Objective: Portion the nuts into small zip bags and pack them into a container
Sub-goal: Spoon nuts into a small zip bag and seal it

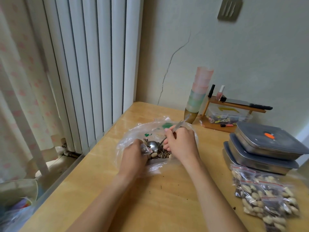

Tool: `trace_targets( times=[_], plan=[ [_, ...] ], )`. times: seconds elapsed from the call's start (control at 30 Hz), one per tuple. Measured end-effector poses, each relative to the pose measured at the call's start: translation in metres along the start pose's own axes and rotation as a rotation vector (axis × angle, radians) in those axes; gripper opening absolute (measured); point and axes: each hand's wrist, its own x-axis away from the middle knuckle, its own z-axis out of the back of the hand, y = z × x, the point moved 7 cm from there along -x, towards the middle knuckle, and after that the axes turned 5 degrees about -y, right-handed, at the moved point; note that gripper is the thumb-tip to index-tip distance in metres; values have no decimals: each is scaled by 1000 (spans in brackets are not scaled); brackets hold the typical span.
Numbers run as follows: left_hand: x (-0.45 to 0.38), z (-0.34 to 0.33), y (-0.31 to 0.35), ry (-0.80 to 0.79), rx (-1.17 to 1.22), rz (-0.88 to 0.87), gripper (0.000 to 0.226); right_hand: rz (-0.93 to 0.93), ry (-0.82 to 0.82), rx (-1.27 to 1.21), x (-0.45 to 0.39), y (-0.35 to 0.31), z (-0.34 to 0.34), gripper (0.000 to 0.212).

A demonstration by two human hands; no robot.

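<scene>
A large clear plastic bag (pixel 133 131) lies open on the wooden table (pixel 150 198), holding mixed peanuts and sunflower seeds (pixel 161 154). My right hand (pixel 180 143) grips a metal spoon (pixel 153 145) by its handle, with the bowl down among the nuts. My left hand (pixel 133 156) holds a small zip bag (pixel 144 149) at the spoon's bowl, inside the big bag. Several filled zip bags (pixel 264 198) lie in a pile at the right. Behind them stand three stacked metal containers with grey lids (pixel 267 148).
A stack of pastel plastic cups (pixel 199 91) and a small wooden shelf (pixel 234 106) with bottles and a knife stand by the back wall. A radiator (pixel 92 64) and a curtain (pixel 20 81) lie left of the table edge. Crumbs dot the tabletop.
</scene>
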Motion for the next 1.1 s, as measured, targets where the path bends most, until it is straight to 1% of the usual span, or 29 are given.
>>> trace_targets(
  times=[0.1, 0.23, 0.33, 0.5, 0.57, 0.63, 0.73, 0.9, 0.97, 1.1],
  plan=[
    [-1, -1, 3, -12, -29, -39, 44, -164, 8, -153, 2, 14, 4, 35],
    [-5, 1, 9, -38, -27, -59, 53, -396, -32, -447, 7, 34, -1, 30],
    [-6, 5, 14, -33, -10, -86, 58, -476, -21, -505, 8, 45, -3, 26],
    [-6, 18, 14, 19, 61, -103, 52, -495, 40, -543, 8, 49, 7, 26],
    [-5, 19, 12, 29, 40, -89, 51, -482, 73, -533, 7, 48, 14, 26],
    [-5, 15, 7, 9, 8, -57, 55, -462, 92, -508, 7, 45, 21, 27],
    [-5, 8, 2, -33, -33, -29, 63, -456, 77, -498, 7, 38, 27, 27],
    [-3, 5, 4, -100, -76, -51, 84, -457, 54, -505, 9, 32, 30, 27],
    [-4, 5, 5, -102, -71, -52, 83, -444, 45, -473, 8, 31, 32, 29],
    [-5, 8, 5, -80, -33, -70, 74, -417, 61, -466, 8, 30, 38, 29]
  ],
)
